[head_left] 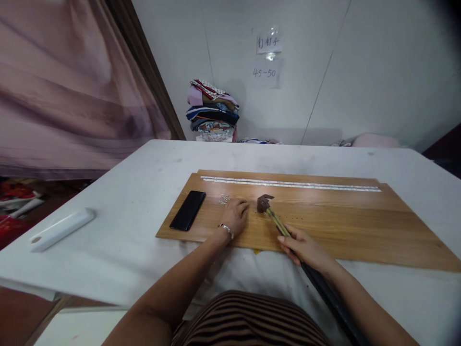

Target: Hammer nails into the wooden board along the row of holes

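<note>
My right hand [302, 247] is wrapped round the handle of a claw hammer [277, 221], whose rusty head is low over a wood-grain board [342, 226]. My left hand [236, 214], with a bracelet at the wrist, rests palm down on the board, left of the hammer head. Its fingers lie loosely on the surface, their tips partly hidden. Just beyond it are several loose nails [224, 199]. A row of small dark dots [295, 218] marks the board right of the hammer.
A black phone [188, 210] lies at the board's left end. Two white measuring strips [291, 184] run along its far side. The white table [137, 192] carries a long white plastic object [63, 229] at left. Folded cloths [212, 113] are stacked by the wall.
</note>
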The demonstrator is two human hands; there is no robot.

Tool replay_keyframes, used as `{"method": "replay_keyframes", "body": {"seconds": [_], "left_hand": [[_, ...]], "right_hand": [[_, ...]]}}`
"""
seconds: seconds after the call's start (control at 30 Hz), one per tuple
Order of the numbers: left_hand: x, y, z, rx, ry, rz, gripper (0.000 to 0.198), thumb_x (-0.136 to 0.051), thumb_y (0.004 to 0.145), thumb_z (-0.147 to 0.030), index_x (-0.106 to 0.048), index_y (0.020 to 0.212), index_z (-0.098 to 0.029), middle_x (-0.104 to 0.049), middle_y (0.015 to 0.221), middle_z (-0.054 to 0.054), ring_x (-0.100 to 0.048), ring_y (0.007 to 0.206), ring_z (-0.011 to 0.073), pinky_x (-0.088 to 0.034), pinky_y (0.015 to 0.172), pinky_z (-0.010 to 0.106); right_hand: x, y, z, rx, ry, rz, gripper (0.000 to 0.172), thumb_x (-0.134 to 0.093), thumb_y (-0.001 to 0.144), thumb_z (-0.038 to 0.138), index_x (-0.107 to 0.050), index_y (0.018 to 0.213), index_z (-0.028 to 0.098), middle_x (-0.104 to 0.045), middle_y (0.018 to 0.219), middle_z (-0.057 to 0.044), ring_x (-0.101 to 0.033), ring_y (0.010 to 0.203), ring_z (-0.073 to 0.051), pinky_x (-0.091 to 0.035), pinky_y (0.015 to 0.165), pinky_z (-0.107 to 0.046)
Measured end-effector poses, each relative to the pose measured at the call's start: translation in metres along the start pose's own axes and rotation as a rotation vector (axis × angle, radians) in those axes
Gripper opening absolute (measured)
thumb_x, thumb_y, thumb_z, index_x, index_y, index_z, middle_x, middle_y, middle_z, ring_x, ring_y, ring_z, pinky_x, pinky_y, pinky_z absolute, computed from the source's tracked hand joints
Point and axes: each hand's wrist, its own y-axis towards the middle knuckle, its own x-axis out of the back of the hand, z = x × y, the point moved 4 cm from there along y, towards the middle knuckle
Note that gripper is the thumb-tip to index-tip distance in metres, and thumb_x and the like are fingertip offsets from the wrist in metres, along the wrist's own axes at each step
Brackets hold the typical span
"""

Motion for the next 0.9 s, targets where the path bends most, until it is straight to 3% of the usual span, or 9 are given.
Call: {"method": "replay_keyframes", "body": {"seconds": [0.9], "left_hand": [[-0.0028, -0.0009, 0.0028, -0.005, -0.015, -0.012, 0.024, -0.055, 0.089, -0.014, -0.075, 0.101, -0.02, -0.071, 0.108, 0.009, -0.061, 0.103, 0.0224, -0.047, 0.098, 0.042]], "right_hand": [[0.0004, -0.0003, -0.0034, -0.001, -0.004, 0.007, 0.033, -0.06, 0.085, 0.052, -0.046, 0.084, 0.022, -0.047, 0.059, 0.009, -0.035, 0.036, -0.004, -0.023, 0.037, -0.021]]}}
